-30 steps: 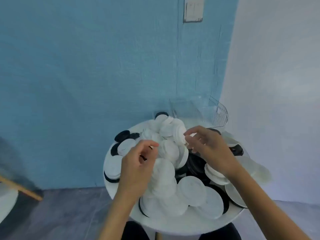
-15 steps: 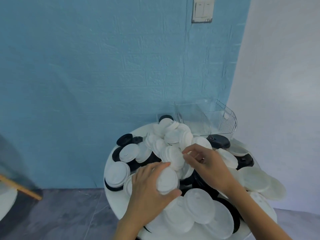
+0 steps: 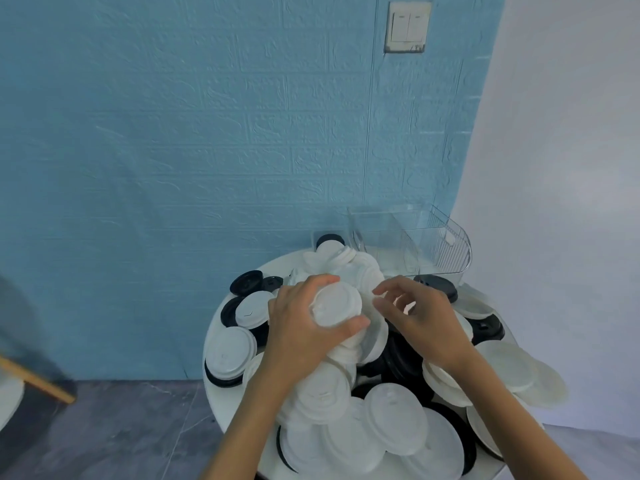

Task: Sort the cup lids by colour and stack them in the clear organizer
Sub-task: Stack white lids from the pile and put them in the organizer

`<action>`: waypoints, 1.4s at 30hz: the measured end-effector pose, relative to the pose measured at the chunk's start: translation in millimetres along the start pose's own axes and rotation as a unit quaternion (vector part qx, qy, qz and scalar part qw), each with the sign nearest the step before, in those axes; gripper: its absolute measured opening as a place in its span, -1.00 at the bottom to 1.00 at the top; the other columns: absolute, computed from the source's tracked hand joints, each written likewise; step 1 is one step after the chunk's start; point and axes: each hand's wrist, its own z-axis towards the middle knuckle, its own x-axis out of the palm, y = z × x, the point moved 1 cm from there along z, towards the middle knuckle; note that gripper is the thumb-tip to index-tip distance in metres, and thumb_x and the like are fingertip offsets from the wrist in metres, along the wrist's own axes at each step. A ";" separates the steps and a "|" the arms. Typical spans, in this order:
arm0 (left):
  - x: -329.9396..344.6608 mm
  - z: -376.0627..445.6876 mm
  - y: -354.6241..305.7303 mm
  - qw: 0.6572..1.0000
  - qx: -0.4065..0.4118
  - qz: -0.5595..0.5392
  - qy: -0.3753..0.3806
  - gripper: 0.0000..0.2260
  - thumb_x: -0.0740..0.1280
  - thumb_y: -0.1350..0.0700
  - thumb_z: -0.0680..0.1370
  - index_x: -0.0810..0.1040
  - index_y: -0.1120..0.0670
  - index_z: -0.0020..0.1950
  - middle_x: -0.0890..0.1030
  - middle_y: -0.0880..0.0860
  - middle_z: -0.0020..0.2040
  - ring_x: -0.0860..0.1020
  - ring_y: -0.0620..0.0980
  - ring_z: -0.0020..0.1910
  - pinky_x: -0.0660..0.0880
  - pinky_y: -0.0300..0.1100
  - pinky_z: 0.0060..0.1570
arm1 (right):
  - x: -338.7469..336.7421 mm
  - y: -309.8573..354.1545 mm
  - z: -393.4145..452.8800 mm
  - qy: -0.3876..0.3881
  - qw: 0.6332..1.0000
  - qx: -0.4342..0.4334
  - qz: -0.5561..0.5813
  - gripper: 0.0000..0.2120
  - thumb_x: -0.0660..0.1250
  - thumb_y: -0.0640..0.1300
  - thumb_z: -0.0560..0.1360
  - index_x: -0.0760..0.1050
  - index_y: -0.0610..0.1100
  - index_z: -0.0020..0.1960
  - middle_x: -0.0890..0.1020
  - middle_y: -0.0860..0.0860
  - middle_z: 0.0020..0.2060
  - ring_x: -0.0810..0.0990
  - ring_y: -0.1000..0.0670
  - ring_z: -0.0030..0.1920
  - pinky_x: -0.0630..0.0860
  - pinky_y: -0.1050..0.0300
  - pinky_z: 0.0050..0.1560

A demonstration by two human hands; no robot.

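A heap of white and black cup lids covers the round white table [image 3: 225, 407]. My left hand [image 3: 301, 334] grips a white lid [image 3: 337, 304] between thumb and fingers, lifted a little over the pile's middle. My right hand [image 3: 420, 320] hovers just right of that lid with fingers loosely curled and spread, holding nothing that I can see. The clear organizer [image 3: 415, 240] stands at the table's far right edge, against the wall. A black lid [image 3: 329, 240] shows in a smaller clear section to its left.
Black lids [image 3: 246, 282] lie at the pile's far left and under the white ones in the middle. White lids [image 3: 540, 379] overhang the table's right rim. A blue textured wall is close behind. A wooden bar [image 3: 38, 382] juts in at the left.
My left hand has lifted the white lid up and away from me, toward the pile's middle. My right hand has opened its fingers beside it. The camera has moved closer to the table.
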 end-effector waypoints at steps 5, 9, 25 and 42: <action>6.7 21.4 2.2 0.999 0.003 -0.034 -0.017 -0.47 0.49 -0.43 0.24 0.44 -0.42 0.15 0.52 -0.41 0.15 0.43 -0.32 0.21 0.46 -0.02 0.28 | -0.8 -13.3 31.8 0.070 0.989 0.009 -0.128 -0.43 0.49 0.17 0.46 0.42 0.16 0.41 0.46 0.12 0.30 0.45 0.03 0.29 0.35 -0.04 0.37; 11.5 24.4 8.1 0.997 0.002 -0.068 -0.039 -0.47 0.59 -0.27 0.30 0.51 -0.38 0.21 0.55 -0.32 0.19 0.46 -0.33 0.24 0.43 -0.23 0.28 | 9.0 -17.3 42.8 0.143 0.959 0.033 -0.244 -0.13 0.39 0.40 0.41 0.12 0.20 0.60 0.32 0.14 0.46 0.22 -0.03 0.50 0.04 -0.08 0.46; 9.4 46.4 8.3 0.949 -0.091 -0.301 -0.017 -0.08 0.65 0.34 0.28 0.39 -0.22 0.48 0.48 -0.13 0.34 0.47 -0.20 0.30 0.52 -0.43 -0.03 | -5.5 12.0 60.3 0.065 0.991 0.001 0.118 -0.29 0.67 0.07 0.27 0.40 0.19 0.31 0.52 0.21 0.21 0.59 0.17 0.16 0.56 0.19 0.17; -8.1 45.3 -4.4 0.844 -0.088 -0.510 0.140 -0.24 0.43 0.37 0.40 0.44 -0.26 0.46 0.49 0.11 0.45 0.58 0.21 0.31 0.59 0.11 0.15 | 9.7 37.4 64.4 0.214 0.970 0.018 0.116 -0.23 0.70 -0.10 0.25 0.49 0.31 0.34 0.49 0.23 0.32 0.46 0.16 0.37 0.46 0.05 0.40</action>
